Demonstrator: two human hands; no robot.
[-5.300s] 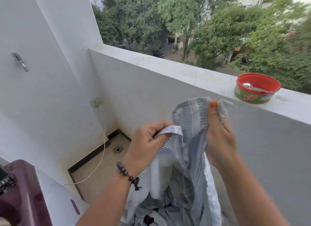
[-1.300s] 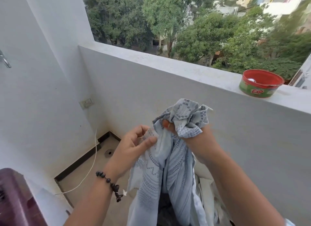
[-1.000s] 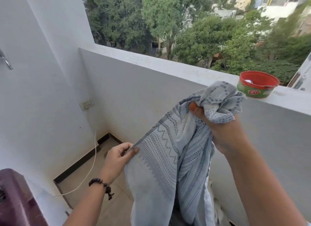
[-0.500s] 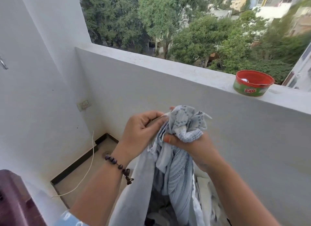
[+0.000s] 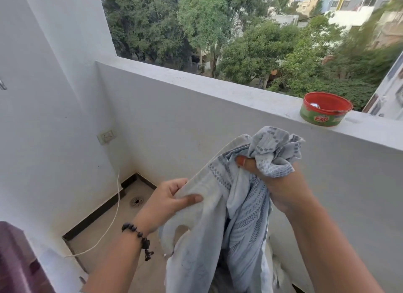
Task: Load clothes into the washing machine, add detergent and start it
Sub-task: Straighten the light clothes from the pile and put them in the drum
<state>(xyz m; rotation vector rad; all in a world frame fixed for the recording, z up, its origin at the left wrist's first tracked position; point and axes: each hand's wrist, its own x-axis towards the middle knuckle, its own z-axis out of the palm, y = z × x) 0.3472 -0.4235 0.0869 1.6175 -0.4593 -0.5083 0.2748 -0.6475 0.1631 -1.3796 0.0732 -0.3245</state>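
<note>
The pale grey patterned cloth (image 5: 237, 209) hangs in the air in front of the white balcony wall (image 5: 196, 126), held up by both hands. The right hand (image 5: 277, 183) has its grip closed round the bunched top of the cloth, fingers curled into the fabric. Lower and to the left, the left hand (image 5: 165, 203) pinches an edge between thumb and fingers; a dark bead bracelet (image 5: 139, 236) sits on that wrist. A red-rimmed green tub (image 5: 322, 116) stands on the ledge, well apart
</note>
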